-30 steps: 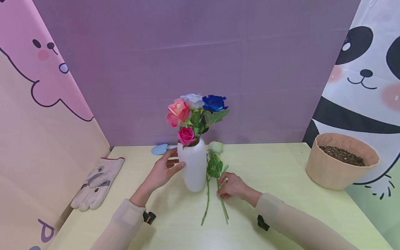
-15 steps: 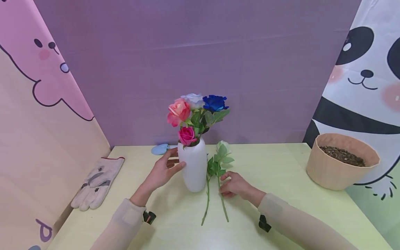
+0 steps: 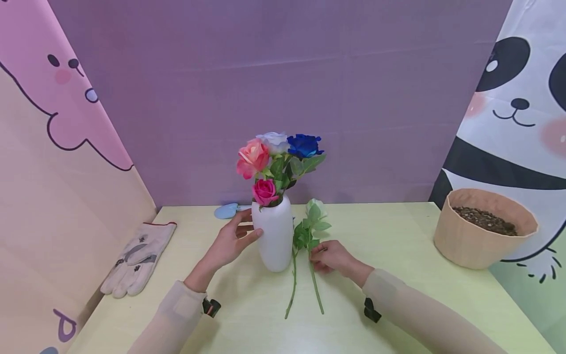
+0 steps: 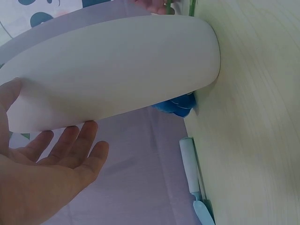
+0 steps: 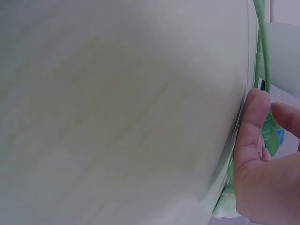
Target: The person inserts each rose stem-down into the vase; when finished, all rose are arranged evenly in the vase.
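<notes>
A white vase [image 3: 275,241] stands upright on the table, holding a coral rose [image 3: 253,157], a pale white rose [image 3: 274,142], a blue rose [image 3: 305,146] and a magenta rose [image 3: 265,192]. My left hand [image 3: 230,244] holds the vase's left side, thumb in front and fingers behind. On the right, my right hand [image 3: 333,257] pinches the stem of a greenish-white rose [image 3: 316,209] low over the table. Beside it lies another stem [image 3: 293,285]; its flower is mostly hidden behind the vase, where blue petals [image 4: 178,105] show in the left wrist view.
Gloves [image 3: 139,260] lie at the table's left edge. Behind the vase is a light-blue hand trowel [image 3: 226,211], its handle partly hidden. A tan planter [image 3: 464,241] of dark soil stands at the right edge. A purple cloth [image 3: 376,98] hangs at the back.
The greenish-white rose has turned, its bloom shifting slightly right and its leaves spreading into view. My right fingers have closed in on its stem. My left hand and the vase stay still.
</notes>
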### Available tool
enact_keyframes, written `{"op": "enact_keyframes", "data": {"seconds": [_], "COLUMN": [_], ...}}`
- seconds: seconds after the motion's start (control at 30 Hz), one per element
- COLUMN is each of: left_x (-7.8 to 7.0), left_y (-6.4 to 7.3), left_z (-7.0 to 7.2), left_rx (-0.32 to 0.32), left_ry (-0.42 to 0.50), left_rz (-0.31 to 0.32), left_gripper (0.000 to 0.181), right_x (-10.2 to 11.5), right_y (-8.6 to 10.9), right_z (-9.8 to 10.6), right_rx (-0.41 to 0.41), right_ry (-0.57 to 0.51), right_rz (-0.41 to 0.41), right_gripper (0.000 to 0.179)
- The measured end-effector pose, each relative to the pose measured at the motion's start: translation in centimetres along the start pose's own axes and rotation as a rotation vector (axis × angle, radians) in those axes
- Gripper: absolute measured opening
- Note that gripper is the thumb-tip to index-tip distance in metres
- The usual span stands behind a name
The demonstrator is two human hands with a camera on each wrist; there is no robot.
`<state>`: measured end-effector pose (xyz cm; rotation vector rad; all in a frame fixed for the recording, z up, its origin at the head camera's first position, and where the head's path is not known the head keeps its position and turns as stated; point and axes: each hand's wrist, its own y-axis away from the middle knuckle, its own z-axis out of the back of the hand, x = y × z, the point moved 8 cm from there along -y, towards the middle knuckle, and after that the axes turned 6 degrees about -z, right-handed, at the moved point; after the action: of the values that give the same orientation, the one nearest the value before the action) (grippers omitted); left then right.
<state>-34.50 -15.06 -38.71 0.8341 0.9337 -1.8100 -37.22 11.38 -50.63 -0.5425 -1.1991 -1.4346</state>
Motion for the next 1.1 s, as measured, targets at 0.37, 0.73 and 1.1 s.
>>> {"op": "enact_keyframes", "data": {"seconds": [0.37,0.73,1.1], "left_x": [-0.1,0.0,-0.3], "left_y": [0.1,0.0,0.1], "left_z": [0.0,0.0,0.0], "left_rx": [-0.005,-0.01,-0.014], "left_ry": [-0.021,-0.008,-0.003], "left_rz": [-0.002,-0.002,-0.019], "left_gripper": [0.068,0.066,0.067], "right_x": [0.2,0.7,1.4], "right_y": [-1.3,-0.9,-0.6], "right_z": [-0.2,-0.1,0.9], "right_rx": [-0.013,0.024,0.011], "right_ry": [-0.009,-0.039,-0.093], "right_rz": [-0.006,0.006,0.011], "right_gripper": [0.017,0.025,0.027]}}
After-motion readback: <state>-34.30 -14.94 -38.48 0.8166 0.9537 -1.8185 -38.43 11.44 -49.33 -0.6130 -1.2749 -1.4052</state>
